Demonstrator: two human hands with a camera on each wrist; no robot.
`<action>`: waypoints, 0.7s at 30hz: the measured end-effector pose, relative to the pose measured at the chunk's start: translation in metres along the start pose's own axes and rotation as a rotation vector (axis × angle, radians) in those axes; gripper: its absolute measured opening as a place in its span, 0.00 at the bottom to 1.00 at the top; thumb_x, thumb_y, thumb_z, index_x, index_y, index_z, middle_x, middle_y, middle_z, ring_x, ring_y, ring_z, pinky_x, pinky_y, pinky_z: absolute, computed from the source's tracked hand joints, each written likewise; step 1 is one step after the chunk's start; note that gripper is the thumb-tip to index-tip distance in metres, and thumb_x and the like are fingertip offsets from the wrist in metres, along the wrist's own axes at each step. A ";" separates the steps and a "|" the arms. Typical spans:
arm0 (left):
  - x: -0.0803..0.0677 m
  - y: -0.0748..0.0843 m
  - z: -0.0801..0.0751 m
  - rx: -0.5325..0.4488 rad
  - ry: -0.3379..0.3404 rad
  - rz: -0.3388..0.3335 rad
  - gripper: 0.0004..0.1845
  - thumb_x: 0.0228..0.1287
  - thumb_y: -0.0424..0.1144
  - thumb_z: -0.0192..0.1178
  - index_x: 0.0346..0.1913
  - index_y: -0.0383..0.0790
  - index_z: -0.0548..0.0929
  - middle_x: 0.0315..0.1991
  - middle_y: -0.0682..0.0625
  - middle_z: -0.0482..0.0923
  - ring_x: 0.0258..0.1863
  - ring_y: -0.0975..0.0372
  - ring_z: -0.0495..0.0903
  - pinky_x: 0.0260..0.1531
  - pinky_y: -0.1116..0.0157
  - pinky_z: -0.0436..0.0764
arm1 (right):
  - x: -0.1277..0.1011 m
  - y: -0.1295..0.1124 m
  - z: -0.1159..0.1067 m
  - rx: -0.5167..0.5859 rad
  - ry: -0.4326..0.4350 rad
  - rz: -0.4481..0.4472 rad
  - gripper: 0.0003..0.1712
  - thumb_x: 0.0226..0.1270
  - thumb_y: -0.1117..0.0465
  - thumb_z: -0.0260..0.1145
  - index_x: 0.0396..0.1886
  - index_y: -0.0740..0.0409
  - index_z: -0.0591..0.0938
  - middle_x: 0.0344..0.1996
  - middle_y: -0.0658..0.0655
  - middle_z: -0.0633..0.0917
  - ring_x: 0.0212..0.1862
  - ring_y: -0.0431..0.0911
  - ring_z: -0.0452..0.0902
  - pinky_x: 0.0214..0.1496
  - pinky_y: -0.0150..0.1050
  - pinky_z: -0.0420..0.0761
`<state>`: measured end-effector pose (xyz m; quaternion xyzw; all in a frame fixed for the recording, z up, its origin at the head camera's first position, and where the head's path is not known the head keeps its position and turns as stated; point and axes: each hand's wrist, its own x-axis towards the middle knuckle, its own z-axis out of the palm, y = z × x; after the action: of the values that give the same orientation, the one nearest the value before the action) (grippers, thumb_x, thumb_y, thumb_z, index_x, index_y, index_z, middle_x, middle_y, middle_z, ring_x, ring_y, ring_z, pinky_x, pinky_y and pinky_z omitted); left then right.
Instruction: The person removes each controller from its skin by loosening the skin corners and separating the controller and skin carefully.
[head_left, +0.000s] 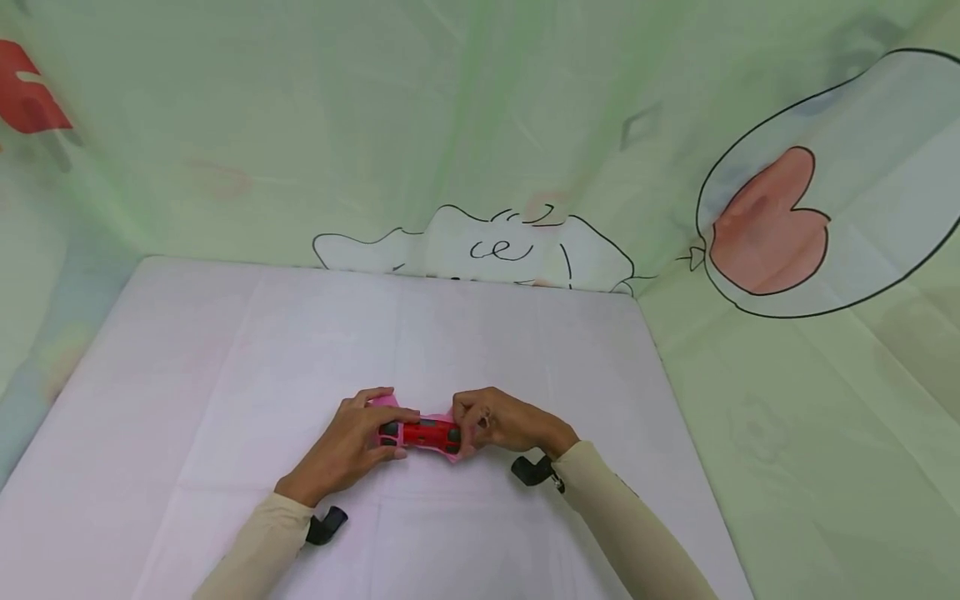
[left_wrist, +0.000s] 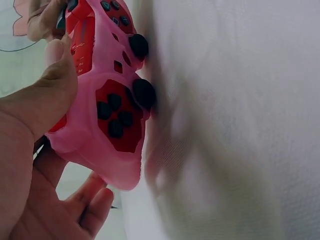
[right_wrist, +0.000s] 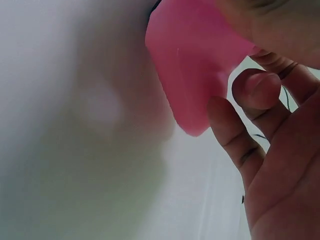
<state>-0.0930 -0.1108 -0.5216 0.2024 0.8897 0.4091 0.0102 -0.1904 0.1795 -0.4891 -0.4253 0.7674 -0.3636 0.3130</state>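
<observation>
A red game controller (head_left: pixel 422 434) in a pink silicone cover lies just above the white table, held at both ends. My left hand (head_left: pixel 352 442) grips its left handle, thumb across the front. In the left wrist view the controller (left_wrist: pixel 107 95) shows black buttons and two thumbsticks, with my thumb (left_wrist: pixel 52 75) pressed on its upper face. My right hand (head_left: pixel 498 421) holds the right handle with curled fingers. The right wrist view shows the pink cover (right_wrist: pixel 197 60) close up, my fingers (right_wrist: pixel 250 100) curling under it.
The white cloth-covered table (head_left: pixel 225 375) stretches out around the hands. A pale green curtain with cartoon drawings (head_left: pixel 495 242) hangs behind and to the right, close to the table's far and right edges.
</observation>
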 end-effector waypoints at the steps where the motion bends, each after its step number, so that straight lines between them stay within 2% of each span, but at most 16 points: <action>1: 0.000 0.000 0.000 -0.006 -0.003 -0.001 0.28 0.57 0.42 0.80 0.63 0.55 0.87 0.55 0.57 0.90 0.79 0.47 0.67 0.71 0.39 0.66 | -0.001 0.002 0.000 0.004 0.003 -0.001 0.07 0.60 0.70 0.79 0.26 0.55 0.94 0.37 0.48 0.82 0.48 0.41 0.78 0.53 0.34 0.81; 8: 0.003 -0.001 0.000 -0.020 -0.014 -0.012 0.28 0.58 0.42 0.80 0.63 0.54 0.87 0.57 0.56 0.89 0.78 0.46 0.67 0.71 0.37 0.66 | -0.006 0.015 0.002 0.071 0.041 -0.056 0.04 0.60 0.67 0.81 0.28 0.56 0.94 0.38 0.50 0.84 0.51 0.42 0.80 0.58 0.37 0.82; 11: 0.003 -0.001 0.000 -0.030 -0.011 -0.016 0.28 0.58 0.41 0.80 0.63 0.53 0.88 0.58 0.55 0.89 0.78 0.46 0.68 0.71 0.37 0.66 | -0.008 0.023 0.005 0.122 0.089 -0.083 0.02 0.60 0.66 0.81 0.29 0.57 0.94 0.39 0.52 0.84 0.51 0.43 0.79 0.56 0.36 0.80; 16: 0.004 -0.001 0.001 -0.038 0.007 -0.014 0.28 0.56 0.41 0.80 0.62 0.53 0.88 0.56 0.53 0.89 0.77 0.45 0.69 0.71 0.36 0.66 | -0.012 0.034 0.013 0.257 0.171 -0.074 0.02 0.61 0.67 0.80 0.30 0.60 0.93 0.42 0.57 0.82 0.46 0.43 0.74 0.45 0.34 0.74; 18: 0.004 -0.002 0.001 -0.041 0.011 -0.015 0.28 0.56 0.41 0.80 0.62 0.53 0.88 0.56 0.53 0.89 0.77 0.45 0.70 0.71 0.37 0.66 | -0.013 0.036 0.018 0.331 0.211 -0.066 0.05 0.60 0.70 0.79 0.34 0.62 0.90 0.40 0.61 0.80 0.42 0.47 0.73 0.43 0.34 0.74; 21: 0.003 -0.002 0.002 -0.039 0.017 -0.014 0.28 0.56 0.42 0.80 0.62 0.53 0.88 0.56 0.54 0.89 0.77 0.46 0.70 0.70 0.37 0.67 | -0.016 0.034 0.026 0.354 0.290 -0.049 0.16 0.57 0.72 0.81 0.43 0.60 0.86 0.41 0.63 0.81 0.39 0.54 0.72 0.44 0.36 0.75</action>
<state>-0.0963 -0.1092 -0.5237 0.1927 0.8829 0.4281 0.0096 -0.1777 0.1984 -0.5280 -0.3255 0.7181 -0.5573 0.2602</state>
